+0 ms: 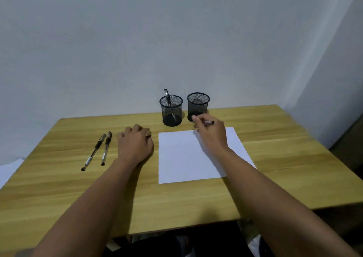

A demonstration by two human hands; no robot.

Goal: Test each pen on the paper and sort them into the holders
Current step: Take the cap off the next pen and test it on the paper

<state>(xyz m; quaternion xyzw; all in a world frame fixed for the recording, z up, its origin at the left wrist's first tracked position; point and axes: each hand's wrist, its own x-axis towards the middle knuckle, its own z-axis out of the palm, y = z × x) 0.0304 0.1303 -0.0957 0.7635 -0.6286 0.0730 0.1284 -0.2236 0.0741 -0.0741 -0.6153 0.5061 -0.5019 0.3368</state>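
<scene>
The right hand [211, 134] pinched a pen [209, 122] in its fingers over the far edge of the paper [182, 158], just before the right holder [198, 105]. The left hand [135, 142] rested on the worktop [78, 188] with fingers curled; whether it held anything could not be told. Two pens [99, 150] lay beside it, and one pen stood in the left holder [171, 110].

Both bare forearms reached forward from the bottom of the view, angling slightly toward each other. The left hand [135, 143] lay palm down, knuckles up, its fingers curled loosely under and a small dark thing just showing at the fingertips — what it was could not be made out. The right hand [211, 134] was held farther forward, wrist low and back of the hand up, its fingers pinched around a pen [209, 122] whose dark end stuck out to the right — the fingertips were slightly blurred.
</scene>
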